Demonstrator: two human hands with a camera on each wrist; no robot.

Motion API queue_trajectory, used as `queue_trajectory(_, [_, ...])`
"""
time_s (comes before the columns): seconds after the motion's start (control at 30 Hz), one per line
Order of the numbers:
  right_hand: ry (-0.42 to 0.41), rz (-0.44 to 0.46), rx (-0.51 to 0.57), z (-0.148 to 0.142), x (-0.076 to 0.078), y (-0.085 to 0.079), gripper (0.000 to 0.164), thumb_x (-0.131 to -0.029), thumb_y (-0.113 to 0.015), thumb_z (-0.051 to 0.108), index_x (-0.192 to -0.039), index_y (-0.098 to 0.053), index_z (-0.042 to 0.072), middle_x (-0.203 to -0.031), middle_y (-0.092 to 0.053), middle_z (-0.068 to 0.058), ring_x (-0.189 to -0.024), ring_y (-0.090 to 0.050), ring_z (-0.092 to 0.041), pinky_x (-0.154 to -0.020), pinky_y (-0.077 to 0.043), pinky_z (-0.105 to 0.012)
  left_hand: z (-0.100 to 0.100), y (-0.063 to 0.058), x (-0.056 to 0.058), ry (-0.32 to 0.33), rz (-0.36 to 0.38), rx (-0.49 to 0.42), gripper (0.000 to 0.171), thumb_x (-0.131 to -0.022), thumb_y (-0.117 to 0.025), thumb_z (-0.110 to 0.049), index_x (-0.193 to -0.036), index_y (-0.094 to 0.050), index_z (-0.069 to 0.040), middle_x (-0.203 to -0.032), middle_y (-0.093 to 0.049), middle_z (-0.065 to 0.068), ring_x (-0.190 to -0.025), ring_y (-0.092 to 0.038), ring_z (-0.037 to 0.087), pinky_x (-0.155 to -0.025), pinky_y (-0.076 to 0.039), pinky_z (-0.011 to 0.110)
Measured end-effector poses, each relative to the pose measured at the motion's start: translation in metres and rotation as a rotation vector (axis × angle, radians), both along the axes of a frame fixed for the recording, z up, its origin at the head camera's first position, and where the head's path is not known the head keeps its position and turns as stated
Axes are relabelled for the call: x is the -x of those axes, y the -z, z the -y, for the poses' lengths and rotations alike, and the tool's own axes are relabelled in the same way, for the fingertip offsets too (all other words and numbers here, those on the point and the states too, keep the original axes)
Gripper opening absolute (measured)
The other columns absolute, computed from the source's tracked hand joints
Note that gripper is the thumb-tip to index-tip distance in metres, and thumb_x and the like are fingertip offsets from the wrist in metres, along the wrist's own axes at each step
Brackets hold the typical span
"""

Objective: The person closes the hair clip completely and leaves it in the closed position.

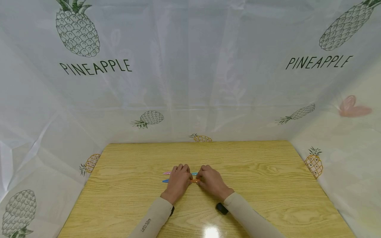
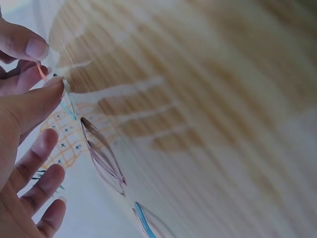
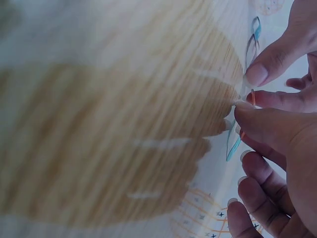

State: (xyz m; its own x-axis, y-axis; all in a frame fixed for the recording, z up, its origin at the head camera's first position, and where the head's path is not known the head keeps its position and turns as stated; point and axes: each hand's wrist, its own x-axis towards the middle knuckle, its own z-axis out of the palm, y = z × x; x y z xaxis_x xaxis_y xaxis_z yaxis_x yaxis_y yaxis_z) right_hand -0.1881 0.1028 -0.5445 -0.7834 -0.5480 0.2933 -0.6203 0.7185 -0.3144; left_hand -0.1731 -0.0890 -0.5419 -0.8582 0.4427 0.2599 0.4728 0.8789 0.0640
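Both hands meet at an orange hair clip point(image 1: 194, 180) lying low over the wooden table. My left hand point(image 1: 178, 180) pinches its left end between thumb point(image 3: 257, 74) and forefinger. At its other end, my right hand point(image 1: 212, 181) pinches it with thumb and forefinger; the other fingers of both hands are loosely bent. Just behind it lies a teal hair clip point(image 1: 194, 174), partly covered by the hands. Left of my left hand are a pink hair clip point(image 1: 167, 173) and, nearer me, a blue hair clip point(image 1: 165, 181). The left wrist view shows the pink clip's slim looped frame point(image 2: 101, 161).
The wood-grain table point(image 1: 253, 158) extends around the hands. White sheeting point(image 1: 190, 82) printed with pineapples rises at its back and sides. A small black object point(image 1: 221, 208) sits beside the right sleeve. Light glares off the table's near part point(image 1: 211, 231).
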Motion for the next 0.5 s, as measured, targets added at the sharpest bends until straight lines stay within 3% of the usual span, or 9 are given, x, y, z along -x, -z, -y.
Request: queue_trajectory(0.5, [0.007, 0.108, 0.033, -0.0012, 0.0041, 0.0032, 0.008, -0.092, -0.084, 0.015, -0.097, -0.080, 0.010, -0.094, -0.063, 0.001, -0.088, -0.060, -0.016, -0.075, -0.057, -0.030, -0.0019, -0.0001, -0.0010, -0.016, 0.007, 0.016, 0.007, -0.090, -0.087, -0.030, -0.093, -0.085, -0.025, -0.105, -0.059, -0.006, -0.096, -0.052, 0.017, -0.090, -0.047, 0.036])
